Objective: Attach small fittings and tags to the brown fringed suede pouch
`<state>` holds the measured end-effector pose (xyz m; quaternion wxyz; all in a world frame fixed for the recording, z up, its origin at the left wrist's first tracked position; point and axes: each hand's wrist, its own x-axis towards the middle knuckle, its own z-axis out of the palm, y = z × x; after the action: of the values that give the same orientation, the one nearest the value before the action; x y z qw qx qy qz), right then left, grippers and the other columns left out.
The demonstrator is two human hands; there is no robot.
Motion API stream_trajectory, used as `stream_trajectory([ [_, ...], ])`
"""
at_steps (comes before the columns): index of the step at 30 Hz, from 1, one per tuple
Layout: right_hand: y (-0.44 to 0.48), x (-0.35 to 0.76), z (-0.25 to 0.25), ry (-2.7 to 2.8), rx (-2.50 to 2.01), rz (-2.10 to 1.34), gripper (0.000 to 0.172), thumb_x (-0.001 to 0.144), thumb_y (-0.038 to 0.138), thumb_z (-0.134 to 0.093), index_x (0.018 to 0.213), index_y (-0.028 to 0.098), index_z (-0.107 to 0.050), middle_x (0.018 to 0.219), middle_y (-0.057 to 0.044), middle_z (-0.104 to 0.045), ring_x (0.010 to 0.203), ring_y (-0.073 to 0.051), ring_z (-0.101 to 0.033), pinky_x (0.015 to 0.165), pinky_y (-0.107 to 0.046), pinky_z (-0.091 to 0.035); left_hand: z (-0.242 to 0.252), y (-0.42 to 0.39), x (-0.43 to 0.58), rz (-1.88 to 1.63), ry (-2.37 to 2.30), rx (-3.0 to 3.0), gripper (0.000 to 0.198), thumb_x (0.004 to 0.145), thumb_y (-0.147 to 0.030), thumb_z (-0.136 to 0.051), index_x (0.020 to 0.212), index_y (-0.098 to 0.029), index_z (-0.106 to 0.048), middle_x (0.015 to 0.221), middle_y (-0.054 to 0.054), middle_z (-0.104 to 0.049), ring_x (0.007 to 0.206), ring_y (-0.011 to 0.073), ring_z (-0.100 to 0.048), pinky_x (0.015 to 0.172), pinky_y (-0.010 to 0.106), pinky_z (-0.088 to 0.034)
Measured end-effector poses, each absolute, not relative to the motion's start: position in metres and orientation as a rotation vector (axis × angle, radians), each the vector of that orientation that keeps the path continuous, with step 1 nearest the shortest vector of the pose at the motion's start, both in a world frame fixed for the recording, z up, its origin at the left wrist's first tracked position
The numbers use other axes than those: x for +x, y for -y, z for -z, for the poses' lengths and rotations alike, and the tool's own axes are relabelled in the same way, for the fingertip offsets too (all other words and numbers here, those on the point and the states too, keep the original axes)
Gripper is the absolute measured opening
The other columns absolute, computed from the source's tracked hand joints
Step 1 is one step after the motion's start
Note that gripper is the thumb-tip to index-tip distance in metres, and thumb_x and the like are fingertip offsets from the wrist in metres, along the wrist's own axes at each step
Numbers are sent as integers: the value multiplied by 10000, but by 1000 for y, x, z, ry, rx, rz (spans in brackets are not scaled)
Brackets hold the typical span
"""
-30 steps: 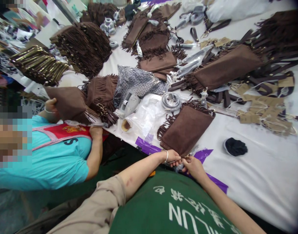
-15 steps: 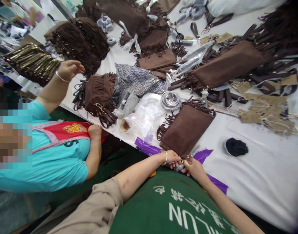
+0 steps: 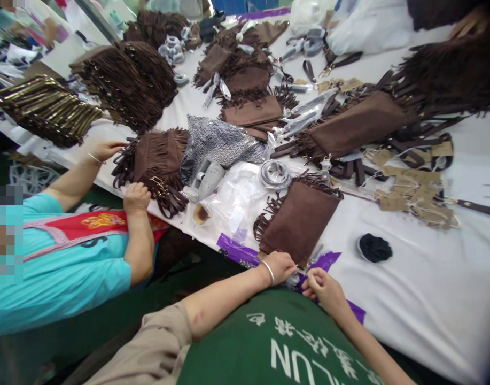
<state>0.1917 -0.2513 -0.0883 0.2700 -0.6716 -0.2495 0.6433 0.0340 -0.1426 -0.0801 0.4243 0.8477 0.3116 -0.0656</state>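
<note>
At a white-covered table (image 3: 421, 289), the left hand (image 3: 280, 266) and right hand (image 3: 323, 283) pinch something small at the near corner of a brown fringed bag (image 3: 298, 219). At nine o'clock, a co-worker's hand (image 3: 135, 197) rests on another fringed bag (image 3: 158, 155).

Matt, seemingly suede fringed bag (image 3: 298, 222)
</note>
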Motion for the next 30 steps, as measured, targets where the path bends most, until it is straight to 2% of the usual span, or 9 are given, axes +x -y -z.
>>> stream_trajectory([
  [5, 231, 190, 75, 707, -1760, -1739, 300, 743, 516, -442, 756, 216, -454, 554, 26, -600, 415, -129, -536, 424, -251, -418, 85, 143, 38, 136, -713, 2184, 289, 884, -367, -420, 915, -219, -666, 866, 33, -618, 827, 145, -553, 760, 248, -397],
  [10, 222, 193, 77, 627, -1695, -1732, 284, 741, 490, -484, 767, 207, -471, 576, 40, -577, 428, -112, -521, 421, -237, -409, 93, 143, 46, 66, -793, 2018, 270, 846, -374, -484, 893, -205, -690, 856, 21, -634, 805, 125, -561, 722, 199, -408],
  [13, 228, 197, 82, 537, -1728, -1668, 311, 752, 482, -475, 904, 211, -492, 649, 27, -593, 513, -134, -571, 479, -261, -455, 95, 146, 46, 34, -977, 1814, 281, 805, -395, -526, 865, -181, -698, 845, 17, -658, 792, 129, -577, 707, 197, -419],
  [16, 234, 198, 86, 767, -1864, -1603, 374, 732, 459, -506, 1029, 230, -491, 725, 11, -619, 574, -163, -602, 505, -283, -468, 95, 151, 44, -18, -1091, 1621, 284, 773, -384, -555, 853, -150, -695, 837, 24, -670, 780, 135, -589, 694, 200, -433],
  [20, 233, 193, 87, 1224, -1998, -1372, 295, 708, 445, -545, 921, 243, -574, 676, 26, -611, 568, -156, -575, 568, -285, -440, 94, 157, 44, -85, -1116, 1452, 264, 746, -340, -587, 872, -126, -676, 842, 34, -669, 768, 134, -592, 692, 206, -454],
  [23, 228, 190, 89, 1325, -2060, -1285, 249, 728, 457, -523, 820, 240, -604, 658, 14, -615, 600, -167, -570, 604, -291, -416, 95, 160, 46, -97, -1121, 1414, 224, 743, -284, -594, 880, -118, -659, 850, 36, -659, 762, 128, -586, 707, 215, -465],
  [26, 227, 190, 89, 1256, -2041, -1336, 270, 727, 479, -520, 760, 225, -605, 676, -4, -626, 620, -176, -567, 606, -290, -414, 94, 160, 46, -96, -1128, 1413, 196, 764, -260, -573, 883, -118, -639, 847, 36, -647, 771, 125, -580, 722, 226, -467],
  [30, 236, 195, 86, 958, -1888, -1568, 363, 715, 547, -518, 782, 197, -593, 650, 2, -598, 613, -164, -547, 604, -273, -431, 89, 157, 34, -98, -1057, 1574, 256, 777, -345, -576, 917, -133, -609, 888, 41, -611, 782, 127, -557, 721, 232, -454],
])
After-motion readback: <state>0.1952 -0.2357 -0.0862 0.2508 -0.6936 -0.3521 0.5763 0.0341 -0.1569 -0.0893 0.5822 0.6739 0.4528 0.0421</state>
